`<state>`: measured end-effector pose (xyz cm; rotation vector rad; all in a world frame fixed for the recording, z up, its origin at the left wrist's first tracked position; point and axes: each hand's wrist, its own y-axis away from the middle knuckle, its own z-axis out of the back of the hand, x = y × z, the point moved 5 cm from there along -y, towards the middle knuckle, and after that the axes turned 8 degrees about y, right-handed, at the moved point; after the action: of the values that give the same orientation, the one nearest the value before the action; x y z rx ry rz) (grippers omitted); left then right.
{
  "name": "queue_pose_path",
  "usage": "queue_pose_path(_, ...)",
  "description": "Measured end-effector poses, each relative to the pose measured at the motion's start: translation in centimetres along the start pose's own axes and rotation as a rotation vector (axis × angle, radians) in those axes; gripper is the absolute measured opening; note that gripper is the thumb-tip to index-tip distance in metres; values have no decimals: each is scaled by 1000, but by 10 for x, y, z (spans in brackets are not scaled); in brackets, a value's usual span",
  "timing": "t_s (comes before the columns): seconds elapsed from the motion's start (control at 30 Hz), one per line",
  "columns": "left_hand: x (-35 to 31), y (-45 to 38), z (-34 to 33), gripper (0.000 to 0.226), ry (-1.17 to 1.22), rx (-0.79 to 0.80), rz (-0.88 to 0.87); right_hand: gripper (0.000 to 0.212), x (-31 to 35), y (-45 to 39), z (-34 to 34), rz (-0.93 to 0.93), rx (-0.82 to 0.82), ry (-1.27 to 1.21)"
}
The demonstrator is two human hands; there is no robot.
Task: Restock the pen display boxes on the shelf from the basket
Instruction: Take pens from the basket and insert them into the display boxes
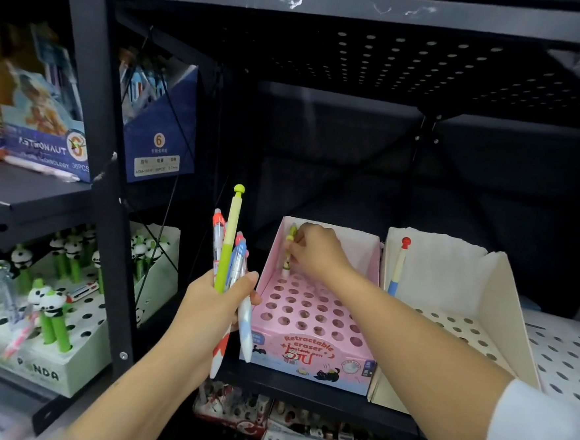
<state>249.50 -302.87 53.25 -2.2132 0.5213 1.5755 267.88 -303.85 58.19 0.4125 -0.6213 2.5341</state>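
Standing across the whole view, the black metal shelf rack (93, 110) with perforated back panel carries everything; the task's boxes sit on its middle shelf. Largest of them, the cream cardboard display box (465, 300) at right — hole-punched floor, one pen (397, 268) with a red ball cap, cream barrel and blue tip standing at its rear left. Touching its left wall, the pink cardboard display box (313, 310) printed "Retractable eraser", hole grid nearly all vacant. On the shelf bay to the left, a white and green panda pen box (31, 360), well stocked. No basket identifiable in view.

Right hand (313, 252) reaches over the pink box's rear left corner, fingers pinching a small yellow-green pen (290, 250) held upright, its lower end at a back-row hole. Left hand (217, 304) hovers just left of the pink box, fingers wrapped round a bundle of pens (230, 270) — one tall lime-green with a mushroom cap, others white with red or blue clips.

Handling, by judgement: light, stiff plastic barrels, smooth and liable to slide in a loose bundle; decorative caps look the weakest part. Best held mid-barrel, between thumb and fingertips, so the tip can be steered into a hole.
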Motion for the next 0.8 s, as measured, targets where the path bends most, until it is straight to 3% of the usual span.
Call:
queue_pose_path(0.1, 0, 1, 1, 14, 3, 1, 10, 19, -1, 2, 1, -48, 16, 2)
queue_pose_path(0.2, -2, 1, 2, 17, -2, 7, 10, 23, 5, 12, 22, -68, -159, -48)
queue_pose_path(0.27, -4, 2, 0, 17, 3, 19, 7, 17, 20, 22, 39, 14, -234, -256)
queue_pose_path(0.37, -5, 5, -6, 13, 10, 36, -2, 17, 50, 40, 49, 159, -41, -514)
queue_pose_path(0.6, -4, 13, -20, 13, -25, 50, 15, 15, 70, 59, 56, 209, 155, -549)
queue_pose_path(0.7, -2, 16, -32, 10, -78, 103, 9, 13, 65, 61, 67, 190, 115, -542)
queue_pose_path(0.8, 0, 21, -46, 6, -113, 145, -14, 11, 42, 58, 94, 66, -42, -761)
